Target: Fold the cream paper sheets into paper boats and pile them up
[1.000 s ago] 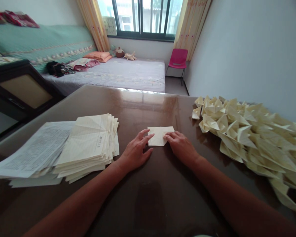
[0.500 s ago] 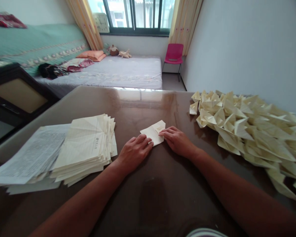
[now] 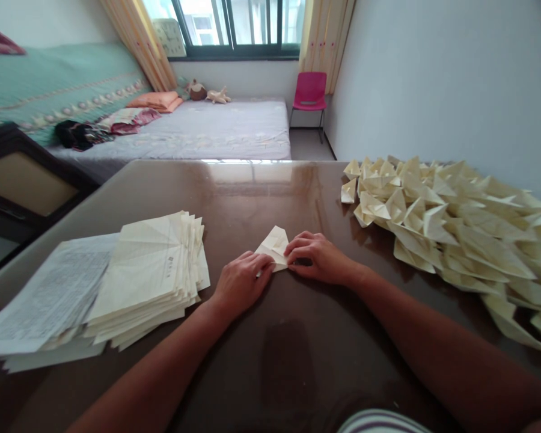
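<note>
A small folded sheet of cream paper [image 3: 274, 242] lies on the brown table between my hands, its pointed end facing away from me. My left hand [image 3: 243, 275] grips its near left edge, fingers together and thumb low. At the near right edge my right hand [image 3: 314, 257] pinches the paper between thumb and curled fingers. To the left sits a stack of creased cream sheets [image 3: 137, 258], partly over printed white sheets [image 3: 58, 294]. On the right spreads a large heap of folded paper pieces [image 3: 460, 222].
The glossy brown table [image 3: 270, 337] reaches toward a bed [image 3: 234, 129] under the window. A pink chair [image 3: 310, 93] stands by the right wall. At the left is a dark cabinet [image 3: 31, 180]. Striped cloth [image 3: 383, 421] shows at the bottom edge.
The folded paper has turned so its point faces away from me. My right hand has shifted to its near edge and now pinches it. The view has swung slightly right.
</note>
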A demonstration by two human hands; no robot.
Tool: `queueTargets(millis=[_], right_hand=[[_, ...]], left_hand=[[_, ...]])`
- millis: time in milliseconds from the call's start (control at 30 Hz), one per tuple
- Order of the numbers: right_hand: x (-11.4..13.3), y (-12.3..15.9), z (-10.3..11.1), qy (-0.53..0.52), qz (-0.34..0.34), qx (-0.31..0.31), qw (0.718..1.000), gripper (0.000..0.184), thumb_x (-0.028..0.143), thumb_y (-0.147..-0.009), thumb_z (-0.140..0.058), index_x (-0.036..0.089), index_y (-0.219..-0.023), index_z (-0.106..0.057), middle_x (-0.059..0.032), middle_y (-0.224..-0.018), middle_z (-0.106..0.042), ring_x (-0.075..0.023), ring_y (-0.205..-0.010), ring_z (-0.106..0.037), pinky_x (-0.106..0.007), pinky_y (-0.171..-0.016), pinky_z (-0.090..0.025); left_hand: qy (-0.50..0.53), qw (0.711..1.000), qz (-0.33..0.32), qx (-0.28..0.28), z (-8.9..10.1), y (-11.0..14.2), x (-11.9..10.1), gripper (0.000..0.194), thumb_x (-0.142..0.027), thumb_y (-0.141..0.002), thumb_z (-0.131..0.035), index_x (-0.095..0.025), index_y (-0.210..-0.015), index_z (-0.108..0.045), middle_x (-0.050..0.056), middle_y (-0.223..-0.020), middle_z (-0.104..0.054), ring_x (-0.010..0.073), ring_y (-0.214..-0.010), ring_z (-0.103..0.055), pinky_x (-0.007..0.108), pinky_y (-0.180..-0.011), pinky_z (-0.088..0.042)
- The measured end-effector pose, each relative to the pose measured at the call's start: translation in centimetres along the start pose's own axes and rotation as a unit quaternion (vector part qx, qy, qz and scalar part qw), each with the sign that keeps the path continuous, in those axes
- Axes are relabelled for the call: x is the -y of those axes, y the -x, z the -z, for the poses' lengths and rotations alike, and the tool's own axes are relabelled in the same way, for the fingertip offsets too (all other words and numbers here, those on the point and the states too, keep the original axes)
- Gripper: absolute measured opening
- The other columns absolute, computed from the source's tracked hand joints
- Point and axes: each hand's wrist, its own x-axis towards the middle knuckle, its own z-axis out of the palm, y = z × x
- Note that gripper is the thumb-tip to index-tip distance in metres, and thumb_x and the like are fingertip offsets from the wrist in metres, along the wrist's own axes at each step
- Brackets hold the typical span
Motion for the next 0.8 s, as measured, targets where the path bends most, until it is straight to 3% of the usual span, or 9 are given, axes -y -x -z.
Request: queueTargets(millis=[100, 333, 467, 800], right_hand=[[0.1, -0.1, -0.6, -0.009, -0.025, -0.008, 1.000, 0.013, 0.033, -0.086, -0.060, 0.025, -0.086, -0.071, -0.0004, -0.102, -0.068, -0.0157, -0.100, -0.054, -0.032, -0.090, -0.036], [1.5, -0.3, -1.7, 0.048, -0.102, -0.023, 0.993, 0.020, 0.033, -0.092, -0.051, 0.019, -0.089, -0.064, -0.0051, -0.106, -0.063, -0.0184, -0.105, -0.048, -0.035, -0.091, -0.033], [2.1, -0.5, -2.0, 0.069, -0.119, -0.019, 0.990, 0.021, 0.034, -0.093, -0.049, 0.019, -0.087, -0.061, -0.0055, -0.107, -0.061, -0.0192, -0.105, -0.046, -0.036, -0.089, -0.032], [2.7, -1.2, -1.9, 0.094, -0.155, -0.010, 0.983, 0.021, 0.034, -0.092, -0.050, 0.018, -0.084, -0.061, -0.0056, -0.105, -0.061, -0.0210, -0.103, -0.046, -0.036, -0.085, -0.032]], left_hand=[[0.035, 0.998, 0.060, -0.002, -0.4, -0.4, 0.7, 0.018, -0.034, -0.092, -0.049, -0.022, -0.087, -0.061, -0.001, -0.079, -0.066, 0.0138, -0.072, -0.060, 0.023, -0.065, -0.042], [0.040, 0.993, 0.108, -0.020, -1.0, -1.2, 0.7, 0.020, -0.039, -0.092, -0.048, -0.023, -0.090, -0.059, -0.002, -0.078, -0.067, 0.0150, -0.072, -0.063, 0.025, -0.065, -0.042], [0.060, 0.992, 0.104, -0.029, -0.9, -1.1, 0.7, 0.021, -0.038, -0.092, -0.047, -0.023, -0.103, -0.058, -0.002, -0.077, -0.068, 0.0145, -0.071, -0.063, 0.024, -0.066, -0.043], [-0.019, 0.995, 0.094, -0.020, -0.7, -0.9, 1.0, 0.021, -0.037, -0.093, -0.046, -0.025, -0.103, -0.059, -0.002, -0.080, -0.067, 0.0143, -0.070, -0.062, 0.024, -0.063, -0.041]])
